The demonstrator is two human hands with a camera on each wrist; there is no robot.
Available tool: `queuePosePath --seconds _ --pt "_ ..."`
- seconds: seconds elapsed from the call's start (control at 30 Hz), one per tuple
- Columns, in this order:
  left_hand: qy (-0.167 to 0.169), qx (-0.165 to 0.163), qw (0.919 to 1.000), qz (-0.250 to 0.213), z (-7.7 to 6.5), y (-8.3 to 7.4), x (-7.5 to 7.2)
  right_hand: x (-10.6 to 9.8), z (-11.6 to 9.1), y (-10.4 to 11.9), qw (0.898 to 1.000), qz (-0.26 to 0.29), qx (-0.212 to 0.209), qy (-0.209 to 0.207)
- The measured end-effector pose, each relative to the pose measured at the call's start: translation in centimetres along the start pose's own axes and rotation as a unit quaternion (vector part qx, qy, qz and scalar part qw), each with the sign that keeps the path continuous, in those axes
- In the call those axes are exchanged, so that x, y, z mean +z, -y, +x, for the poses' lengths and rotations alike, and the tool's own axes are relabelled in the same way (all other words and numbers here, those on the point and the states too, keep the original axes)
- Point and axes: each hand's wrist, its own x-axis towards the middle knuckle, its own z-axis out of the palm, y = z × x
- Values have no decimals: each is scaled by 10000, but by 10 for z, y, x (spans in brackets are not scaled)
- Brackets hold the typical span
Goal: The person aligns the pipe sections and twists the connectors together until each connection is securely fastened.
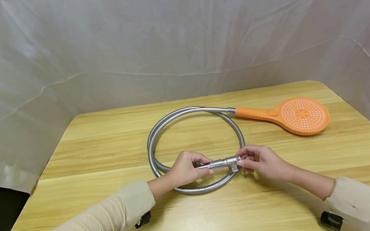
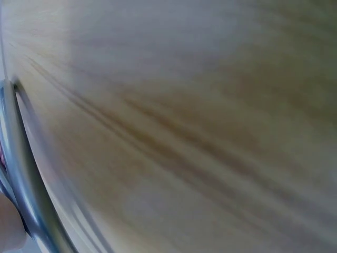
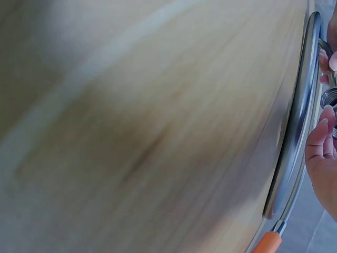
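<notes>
A silver shower hose point(image 1: 160, 132) lies coiled in a ring on the wooden table point(image 1: 107, 145), joined at the far side to an orange shower head point(image 1: 292, 115) lying face up. My left hand point(image 1: 186, 167) grips the hose's free end near its metal nut. My right hand point(image 1: 259, 160) pinches a small chrome angled fitting point(image 1: 231, 162) that meets that hose end. The left wrist view shows only blurred table and a stretch of hose point(image 2: 21, 179). In the right wrist view the hose point(image 3: 300, 121) runs along the right edge beside my fingers point(image 3: 321, 142), with a bit of orange handle point(image 3: 268, 245).
White cloth point(image 1: 177, 38) hangs behind and to both sides of the table. The table's left edge point(image 1: 43, 170) drops off to a dark gap. Black wrist camera mounts sit on my sleeves point(image 1: 143, 220).
</notes>
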Motion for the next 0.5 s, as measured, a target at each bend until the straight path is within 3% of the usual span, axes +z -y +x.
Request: queuePosePath --seconds 0.27,0.5 --pt "23 17 10000 -6 0 0 0 1 2 -3 9997 -46 -205 104" --pt "-18 -73 10000 -28 -1 -2 0 2 2 0 9997 -99 200 53"
